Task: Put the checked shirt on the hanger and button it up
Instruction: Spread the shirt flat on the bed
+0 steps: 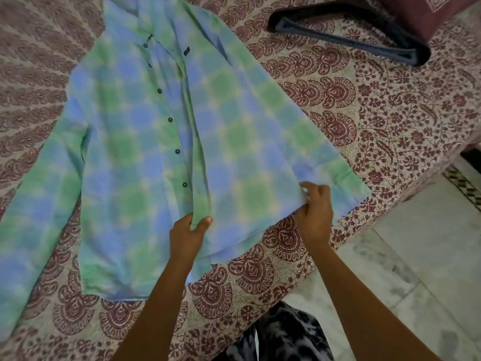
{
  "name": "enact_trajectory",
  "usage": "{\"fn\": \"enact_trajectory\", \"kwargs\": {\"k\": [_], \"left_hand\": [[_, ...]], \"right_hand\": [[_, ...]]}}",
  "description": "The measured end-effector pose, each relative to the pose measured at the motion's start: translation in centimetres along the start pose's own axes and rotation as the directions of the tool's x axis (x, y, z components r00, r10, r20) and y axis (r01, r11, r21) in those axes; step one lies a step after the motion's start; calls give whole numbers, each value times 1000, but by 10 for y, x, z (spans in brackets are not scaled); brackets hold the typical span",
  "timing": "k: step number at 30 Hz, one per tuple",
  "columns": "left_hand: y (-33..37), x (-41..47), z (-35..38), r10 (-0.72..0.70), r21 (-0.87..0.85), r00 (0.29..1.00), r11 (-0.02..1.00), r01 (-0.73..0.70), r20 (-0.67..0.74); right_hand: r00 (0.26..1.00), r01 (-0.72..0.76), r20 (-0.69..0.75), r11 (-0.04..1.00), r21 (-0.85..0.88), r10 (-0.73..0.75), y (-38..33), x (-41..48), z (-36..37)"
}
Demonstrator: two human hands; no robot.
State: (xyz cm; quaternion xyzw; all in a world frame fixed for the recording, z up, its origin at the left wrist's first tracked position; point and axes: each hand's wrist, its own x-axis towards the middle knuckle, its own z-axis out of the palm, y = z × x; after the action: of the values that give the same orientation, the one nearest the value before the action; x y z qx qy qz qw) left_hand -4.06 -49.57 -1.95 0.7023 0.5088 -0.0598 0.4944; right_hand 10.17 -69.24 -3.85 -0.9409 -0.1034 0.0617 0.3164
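The checked shirt (145,142), in soft green and blue squares with dark buttons down its front, lies spread flat and unbuttoned on the bed. My left hand (188,231) pinches the lower end of the right front panel's edge near the hem. My right hand (315,207) grips the same panel's hem farther right, by the side seam. A black hanger (348,35) lies on the bed at the far right, well apart from the shirt and both hands.
The bed is covered by a maroon-and-cream paisley sheet (390,121). A maroon pillow (426,11) sits at the top right behind the hanger. The bed's edge runs diagonally on the right, with pale marble floor (416,256) beyond it.
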Motion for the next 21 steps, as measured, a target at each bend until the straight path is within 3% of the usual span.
{"fn": "enact_trajectory", "kwargs": {"k": [2, 4, 8, 10, 12, 14, 17, 19, 21], "left_hand": [[-10, 0, -2, -39, 25, 994, 999, 37, 102], [-16, -2, -6, -15, 41, 991, 999, 10, 133], [-16, -7, -14, 38, -49, 995, 998, -33, 92], [-14, -7, -15, 40, -68, 999, 997, -39, 17], [-9, -5, -14, 18, -126, 997, 992, -27, -74], [-3, -3, -13, 5, -178, 994, 984, -25, -113], [-12, 5, -9, -32, -63, 999, 998, 30, -29], [-27, 10, -8, -144, 90, 989, 986, 140, 42], [-43, 13, -12, -243, 202, 969, 952, 232, 33]], "right_hand": [[960, -239, -122, 964, 115, 253, 8, -9, 5], [907, -342, -144, 891, 299, 396, 0, -10, 9], [846, -395, -10, 640, 658, 533, -41, 3, 12], [786, -402, 30, 474, 784, 618, -61, 15, 8], [731, -360, -3, 389, 848, 682, -78, 26, -1], [739, -263, -144, 479, 837, 658, -90, 32, -9], [858, -53, -377, 790, 611, 349, -91, 24, -15], [941, -6, -310, 921, 389, 137, -67, 9, -9], [994, -28, -100, 984, 178, 46, -29, -10, 0]]}}
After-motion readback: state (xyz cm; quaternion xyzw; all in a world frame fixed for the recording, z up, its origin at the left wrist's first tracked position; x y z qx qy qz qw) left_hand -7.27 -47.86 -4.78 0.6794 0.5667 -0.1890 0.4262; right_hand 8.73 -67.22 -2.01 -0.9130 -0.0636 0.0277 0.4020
